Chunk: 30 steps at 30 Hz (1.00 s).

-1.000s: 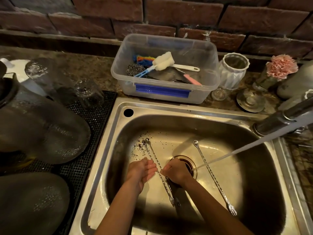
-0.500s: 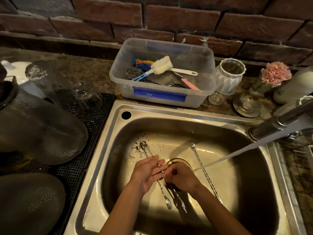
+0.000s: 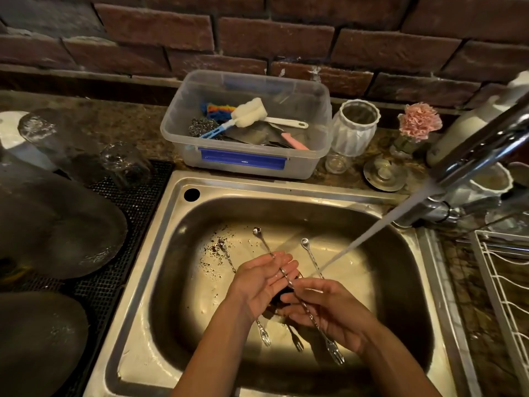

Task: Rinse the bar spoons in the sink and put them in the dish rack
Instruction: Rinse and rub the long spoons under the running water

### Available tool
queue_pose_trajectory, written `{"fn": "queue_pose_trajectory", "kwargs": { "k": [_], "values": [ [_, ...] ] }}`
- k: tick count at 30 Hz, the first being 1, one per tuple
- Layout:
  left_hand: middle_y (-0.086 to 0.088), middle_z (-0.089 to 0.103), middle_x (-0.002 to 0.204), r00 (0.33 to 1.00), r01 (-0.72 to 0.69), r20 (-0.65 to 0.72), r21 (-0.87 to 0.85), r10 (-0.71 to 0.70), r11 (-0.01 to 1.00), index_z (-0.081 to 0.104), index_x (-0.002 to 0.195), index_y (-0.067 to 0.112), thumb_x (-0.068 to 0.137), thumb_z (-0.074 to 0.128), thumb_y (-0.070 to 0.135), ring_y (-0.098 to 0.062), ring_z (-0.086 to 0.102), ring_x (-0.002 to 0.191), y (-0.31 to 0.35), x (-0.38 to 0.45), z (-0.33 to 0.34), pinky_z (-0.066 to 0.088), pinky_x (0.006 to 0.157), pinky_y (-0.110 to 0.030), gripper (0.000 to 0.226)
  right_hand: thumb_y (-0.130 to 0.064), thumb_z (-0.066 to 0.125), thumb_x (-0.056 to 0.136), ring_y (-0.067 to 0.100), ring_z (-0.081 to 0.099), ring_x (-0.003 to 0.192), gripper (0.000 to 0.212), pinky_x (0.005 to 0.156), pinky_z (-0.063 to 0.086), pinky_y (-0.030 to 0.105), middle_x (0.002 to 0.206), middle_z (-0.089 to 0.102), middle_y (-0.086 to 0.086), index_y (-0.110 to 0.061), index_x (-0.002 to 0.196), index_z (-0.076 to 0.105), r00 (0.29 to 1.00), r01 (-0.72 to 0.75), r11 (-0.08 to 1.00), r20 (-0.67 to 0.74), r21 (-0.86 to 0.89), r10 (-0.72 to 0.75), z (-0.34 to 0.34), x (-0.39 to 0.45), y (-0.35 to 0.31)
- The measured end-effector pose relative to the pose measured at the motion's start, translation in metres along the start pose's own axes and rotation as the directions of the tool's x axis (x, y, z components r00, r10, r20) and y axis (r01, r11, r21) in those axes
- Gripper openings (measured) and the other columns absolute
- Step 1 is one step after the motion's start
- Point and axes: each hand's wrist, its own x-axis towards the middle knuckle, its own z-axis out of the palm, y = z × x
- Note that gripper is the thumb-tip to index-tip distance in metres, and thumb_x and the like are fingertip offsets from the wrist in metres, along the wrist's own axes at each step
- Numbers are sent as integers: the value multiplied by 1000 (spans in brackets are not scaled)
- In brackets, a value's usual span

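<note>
A: Red-brown brick wall [image 3: 257, 32] at the back, with a dark ledge running under it. The countertop [image 3: 137, 121] is mottled brown stone.

B: Yeah, and a black mesh mat [image 3: 134, 207] lies on the left. A clear plastic tub [image 3: 312, 164] with a blue latch stands at the back, with a white ribbed jar [image 3: 353, 136] and a pink flower [image 3: 419, 121] to its right.

A: Light is dim and warm, and the corners go dark.

A clear plastic tub [image 3: 312, 156] behind the basin holds a sponge brush [image 3: 249, 112] and steel scourer [image 3: 199, 126]. Beside it stand a white ribbed jar [image 3: 353, 133] and a pink flower [image 3: 419, 121]. Upturned glasses [image 3: 126, 164] rest on a black mat [image 3: 114, 276].
</note>
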Motion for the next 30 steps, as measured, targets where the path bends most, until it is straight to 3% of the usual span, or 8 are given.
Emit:
{"fn": "queue_pose_trajectory", "kwargs": {
  "k": [4,8,16,22,30],
  "values": [
    [-27,73,109,996,12,94,-40,-9,999,61,117,-12,90,54,-16,-37,74,96,-7,-7,18,63,75,-39,28,7,63,84,34,76,82,34,67,64,36,108,69,35,13,117,64,998,14,989,61,145,-23,-14,-19,-4],
    [-28,71,113,987,-1,161,-38,7,999,62,116,-9,91,50,-18,-37,73,99,-13,-12,34,62,83,-41,29,10,58,85,33,75,90,37,87,60,41,110,69,32,14,121,62,992,3,961,117,278,-38,-21,-35,-8],
    [-30,72,106,981,-11,192,-27,16,1000,55,124,-13,94,50,-12,-37,75,91,-23,-27,58,63,74,-40,30,13,61,81,32,75,87,35,73,64,36,105,71,31,15,115,65,996,40,951,60,308,-62,-28,-70,-13],
    [-31,69,116,984,-29,178,-9,30,1000,55,127,-9,92,57,-10,-39,72,100,-34,-37,63,63,76,-40,35,15,60,81,33,75,80,33,66,64,36,100,71,33,18,113,64,998,46,945,19,324,-55,-31,-92,-7],
    [-32,70,112,985,-53,165,-38,58,998,56,123,-16,94,52,-12,-39,73,100,-45,-46,61,62,72,-37,29,16,62,75,36,74,76,34,61,64,39,101,69,36,18,109,66,1000,25,934,-6,356,-24,-34,-123,8]
  ]
}}
